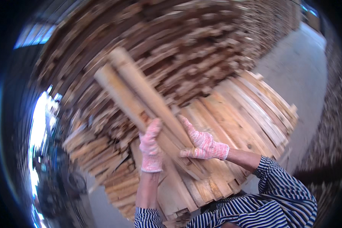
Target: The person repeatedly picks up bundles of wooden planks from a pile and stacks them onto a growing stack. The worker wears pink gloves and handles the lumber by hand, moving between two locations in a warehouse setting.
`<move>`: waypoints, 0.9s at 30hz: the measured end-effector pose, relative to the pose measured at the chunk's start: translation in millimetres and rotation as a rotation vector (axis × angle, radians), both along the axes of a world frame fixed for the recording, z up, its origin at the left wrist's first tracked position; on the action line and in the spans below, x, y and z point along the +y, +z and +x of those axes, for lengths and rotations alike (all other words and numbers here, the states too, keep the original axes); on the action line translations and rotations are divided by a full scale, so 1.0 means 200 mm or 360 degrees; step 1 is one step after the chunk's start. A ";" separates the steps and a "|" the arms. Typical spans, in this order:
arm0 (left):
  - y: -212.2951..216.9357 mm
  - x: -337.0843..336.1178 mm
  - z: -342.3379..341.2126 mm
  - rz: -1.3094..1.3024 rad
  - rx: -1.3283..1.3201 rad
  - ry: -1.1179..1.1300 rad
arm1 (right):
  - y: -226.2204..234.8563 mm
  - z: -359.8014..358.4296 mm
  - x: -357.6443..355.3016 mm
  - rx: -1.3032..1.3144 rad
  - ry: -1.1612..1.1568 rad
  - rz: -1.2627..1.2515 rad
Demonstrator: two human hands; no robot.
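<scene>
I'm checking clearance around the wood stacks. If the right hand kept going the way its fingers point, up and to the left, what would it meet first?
The right hand already lies against the wooden slats it holds; beyond them, probably the tall stacked wood pile, though depth is unclear.

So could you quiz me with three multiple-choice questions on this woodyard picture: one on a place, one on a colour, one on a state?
1. Where are the wooden slats that the hands hold?
A. lifted in front of the stacked wood
B. flat on the concrete floor
C. in a box

2. What colour are the gloves?
A. black
B. pink and white
C. green

3. How do the left hand and right hand stand?
A. both hanging free
B. one in a pocket
C. both on the slats

A: the slats slant up before the pile. B: knitted, pinkish white. C: both hands grip them.
</scene>
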State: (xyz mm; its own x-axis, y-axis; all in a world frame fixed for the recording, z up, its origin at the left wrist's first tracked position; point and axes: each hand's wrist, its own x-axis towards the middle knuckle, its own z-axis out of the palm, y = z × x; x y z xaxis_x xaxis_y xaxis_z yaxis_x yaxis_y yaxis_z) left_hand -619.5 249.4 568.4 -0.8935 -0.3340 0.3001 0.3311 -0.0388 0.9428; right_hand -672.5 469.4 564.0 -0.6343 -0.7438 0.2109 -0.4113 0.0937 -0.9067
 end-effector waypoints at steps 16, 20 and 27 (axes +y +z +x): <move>-0.89 1.34 -0.75 0.1467 -0.0762 -0.0781 | -0.66 -0.82 1.77 0.0272 -0.0887 0.0714; -0.96 1.47 -0.86 0.1483 -0.0828 -0.0780 | -0.69 -1.15 2.09 0.0353 -0.1060 0.1027; -0.87 1.55 -0.90 0.1338 -0.0972 -0.0715 | -0.96 -1.39 2.10 0.0196 -0.1007 0.1035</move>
State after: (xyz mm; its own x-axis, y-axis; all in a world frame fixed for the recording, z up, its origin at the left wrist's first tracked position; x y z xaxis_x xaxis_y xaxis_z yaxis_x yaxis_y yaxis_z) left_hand -798.6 560.1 394.5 -0.9036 0.1640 -0.3958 -0.3793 -0.7359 0.5609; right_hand -950.0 889.1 372.7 -0.9647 -0.2609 -0.0348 -0.1995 0.8112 -0.5497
